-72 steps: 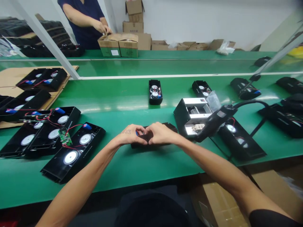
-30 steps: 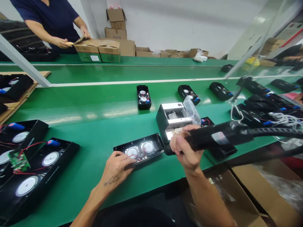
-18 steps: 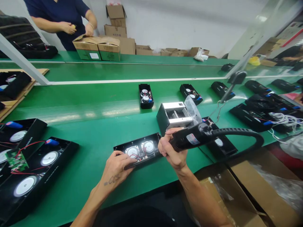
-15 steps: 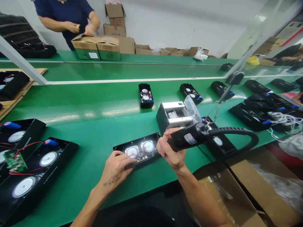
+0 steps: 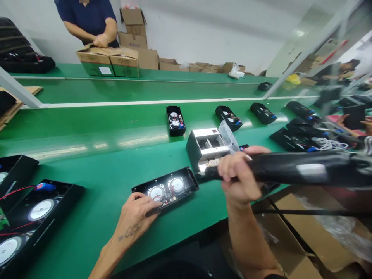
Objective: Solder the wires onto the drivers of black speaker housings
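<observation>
My left hand (image 5: 139,213) grips the near left edge of a black speaker housing (image 5: 186,189), fingers curled over its rim. Two round white-backed speakers and thin red wires show inside the housing, which rests on the green bench. My right hand (image 5: 241,176) is wrapped round a black electric screwdriver (image 5: 290,166), held almost level with its body out to the right. The screwdriver's front end points left, at the lower front of a silver and black screw feeder (image 5: 207,145). Blur hides whether the tip touches the feeder.
Other open speaker housings (image 5: 43,217) lie at left, and several more stand along the green belt (image 5: 130,128). Cardboard boxes (image 5: 290,232) with plastic wrap sit low at right. Across the belt a person (image 5: 90,23) handles a carton (image 5: 95,64). White cables (image 5: 331,144) lie at right.
My right hand has moved the screwdriver right, away from the housing, to the screw feeder, and its body now lies level. My left hand stays on the housing. The view has shifted slightly.
</observation>
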### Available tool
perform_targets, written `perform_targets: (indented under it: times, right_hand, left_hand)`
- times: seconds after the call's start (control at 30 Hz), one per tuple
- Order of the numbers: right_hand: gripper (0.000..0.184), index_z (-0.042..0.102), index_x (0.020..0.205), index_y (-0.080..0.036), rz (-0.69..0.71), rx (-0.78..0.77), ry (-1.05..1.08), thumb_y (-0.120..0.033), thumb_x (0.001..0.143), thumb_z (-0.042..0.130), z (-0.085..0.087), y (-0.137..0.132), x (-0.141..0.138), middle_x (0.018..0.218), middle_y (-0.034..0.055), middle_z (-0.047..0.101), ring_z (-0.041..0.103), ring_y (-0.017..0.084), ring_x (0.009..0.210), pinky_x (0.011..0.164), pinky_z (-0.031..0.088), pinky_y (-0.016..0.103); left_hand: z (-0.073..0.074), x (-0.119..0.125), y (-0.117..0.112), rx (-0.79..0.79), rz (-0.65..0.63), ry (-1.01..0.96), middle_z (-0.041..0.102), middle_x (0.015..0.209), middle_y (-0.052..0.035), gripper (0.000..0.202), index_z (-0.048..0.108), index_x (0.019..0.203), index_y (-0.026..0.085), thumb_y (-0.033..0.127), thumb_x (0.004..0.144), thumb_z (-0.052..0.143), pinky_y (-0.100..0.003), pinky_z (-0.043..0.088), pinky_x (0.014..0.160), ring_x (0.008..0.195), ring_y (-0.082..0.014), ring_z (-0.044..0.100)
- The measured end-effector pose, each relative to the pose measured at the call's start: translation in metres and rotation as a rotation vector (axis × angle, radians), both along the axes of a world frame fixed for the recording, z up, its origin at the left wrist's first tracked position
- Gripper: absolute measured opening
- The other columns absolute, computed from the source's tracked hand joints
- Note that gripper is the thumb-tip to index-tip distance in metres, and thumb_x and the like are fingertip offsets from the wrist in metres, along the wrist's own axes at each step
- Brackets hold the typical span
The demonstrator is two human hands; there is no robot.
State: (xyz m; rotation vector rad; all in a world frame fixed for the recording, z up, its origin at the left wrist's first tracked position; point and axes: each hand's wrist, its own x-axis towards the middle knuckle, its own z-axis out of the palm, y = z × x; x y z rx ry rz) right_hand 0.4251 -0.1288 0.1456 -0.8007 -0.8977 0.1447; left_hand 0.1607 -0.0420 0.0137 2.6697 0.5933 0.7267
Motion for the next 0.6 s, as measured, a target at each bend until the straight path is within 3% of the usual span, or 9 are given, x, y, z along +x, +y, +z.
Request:
perform_targets:
  times: [0.1,0.17,0.27,0.43,0.6]
  right_hand:
    - [0.023,0.053,0.112,-0.03,-0.332,0.238,-0.042,-0.035,0.096,0.068,0.018,0.017,0.036,0.065,-0.0095,0.052,0.049,0.011,0.047,0.052,0.045,0.028]
    - [0.03,0.053,0.11,-0.029,-0.413,0.184,-0.116,-0.045,0.093,0.072,0.017,0.027,0.06,0.071,-0.0079,0.06,0.06,0.013,0.058,0.064,0.052,0.032]
    - [0.038,0.056,0.104,-0.026,-0.345,-0.113,-0.189,-0.045,0.085,0.082,0.007,0.025,0.078,0.069,-0.0078,0.062,0.063,0.014,0.061,0.07,0.054,0.034]
    - [0.034,0.054,0.11,-0.027,-0.311,0.007,-0.056,-0.03,0.086,0.079,0.0,-0.008,0.064,0.055,-0.0137,0.046,0.046,0.009,0.043,0.052,0.044,0.028]
    - [0.03,0.054,0.1,-0.024,-0.248,-0.217,-0.009,-0.024,0.084,0.079,-0.018,-0.006,0.06,0.053,-0.0129,0.052,0.049,0.01,0.041,0.05,0.044,0.029]
  left_hand:
    - [-0.003,0.0,0.002,0.04,0.001,-0.027,0.08,0.083,0.0027,0.013,0.079,0.098,0.03,0.029,0.096,0.066,-0.033,0.052,0.072,0.075,-0.0197,0.067]
    - [-0.004,0.0,0.003,0.07,-0.002,-0.042,0.08,0.082,0.0033,0.015,0.079,0.096,0.03,0.028,0.097,0.065,-0.031,0.051,0.07,0.074,-0.019,0.067]
    - [-0.005,0.0,0.005,0.095,-0.011,-0.056,0.079,0.081,0.0041,0.016,0.079,0.096,0.03,0.028,0.098,0.064,-0.03,0.051,0.07,0.075,-0.0182,0.067]
    - [0.0,0.002,0.003,0.101,-0.032,-0.087,0.08,0.082,0.0054,0.014,0.077,0.098,0.03,0.029,0.099,0.063,-0.03,0.052,0.073,0.075,-0.0179,0.067]
    - [0.002,0.001,0.004,0.101,-0.043,-0.08,0.08,0.083,0.005,0.015,0.077,0.1,0.03,0.031,0.101,0.062,-0.03,0.05,0.071,0.074,-0.0183,0.066]
